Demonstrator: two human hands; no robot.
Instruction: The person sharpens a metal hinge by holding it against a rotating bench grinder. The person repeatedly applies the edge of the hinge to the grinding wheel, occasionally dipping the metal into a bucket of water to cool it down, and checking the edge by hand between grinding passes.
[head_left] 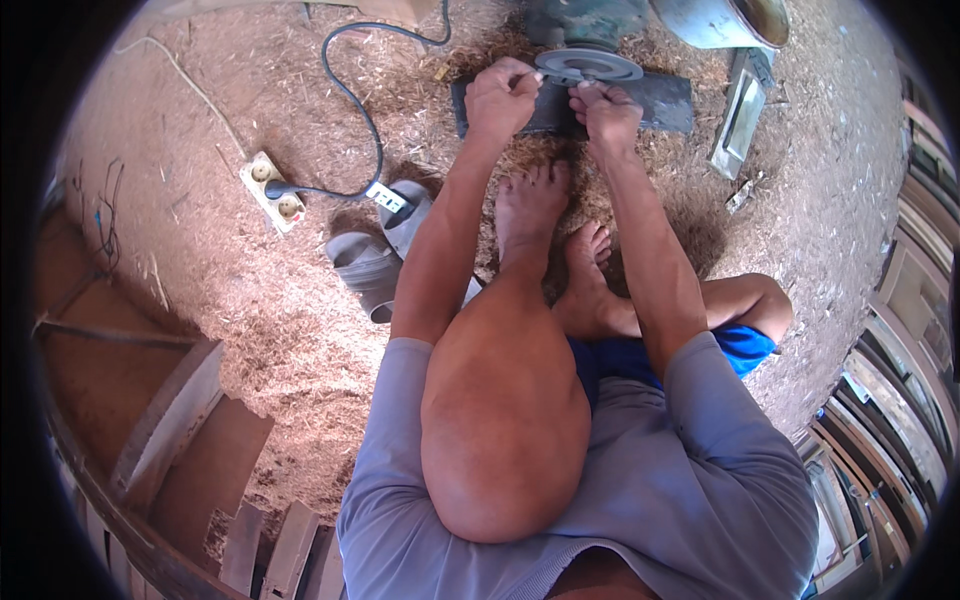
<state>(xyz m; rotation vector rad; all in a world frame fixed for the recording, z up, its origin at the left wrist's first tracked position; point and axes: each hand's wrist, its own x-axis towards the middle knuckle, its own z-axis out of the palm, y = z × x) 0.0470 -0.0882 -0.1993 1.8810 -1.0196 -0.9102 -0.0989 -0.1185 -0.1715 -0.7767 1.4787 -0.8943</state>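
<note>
A grey grinding wheel (588,66) sits on the front of a green motor housing (586,22) at the far side. Both of my hands are at the wheel's near edge. My left hand (503,98) is pinched closed just left of it, and my right hand (608,112) is pinched closed just below it. Between my fingertips a small thin metal piece (562,77) shows in part; its exact kind is hidden by the fingers and wheel. Beneath the wheel lies a dark flat board (660,103).
A pale bucket (710,22) and a metal-topped block (738,118) stand right of the wheel. Left lie a power strip (262,180), a black cable (362,95) and grey sandals (364,268). Shavings cover the ground around my bare feet (530,205). Planks (170,430) lie at lower left.
</note>
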